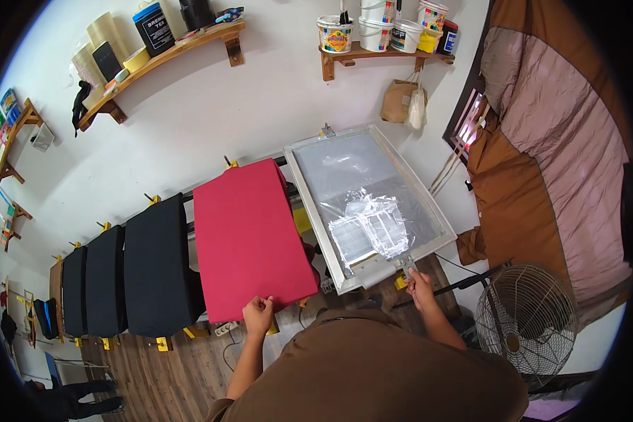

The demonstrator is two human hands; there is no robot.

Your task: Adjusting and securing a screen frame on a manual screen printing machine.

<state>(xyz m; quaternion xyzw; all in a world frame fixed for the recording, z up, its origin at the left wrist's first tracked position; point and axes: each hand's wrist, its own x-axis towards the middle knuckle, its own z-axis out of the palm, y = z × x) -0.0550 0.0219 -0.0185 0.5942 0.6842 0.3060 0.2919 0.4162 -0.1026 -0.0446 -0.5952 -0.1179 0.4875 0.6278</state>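
Observation:
My left hand point(259, 309) is at the front edge of the red fabric point(246, 232) stretched over a board; its fingers are curled, and I cannot make out what, if anything, is in them. My right hand point(419, 288) grips the metal clamp point(408, 264) on the front of a screen-printing frame point(295, 176). That frame lies at an angle right of the red board, with smeared white ink point(369, 232) over the lower part of its mesh.
Several black-covered boards point(151, 267) run leftward. Shelves point(190, 41) hold tubs and rolls. A wire fan point(527, 323) stands at lower right beside brown and pink fabric hangings point(548, 155). A person's dark-trousered legs point(77, 394) show at lower left.

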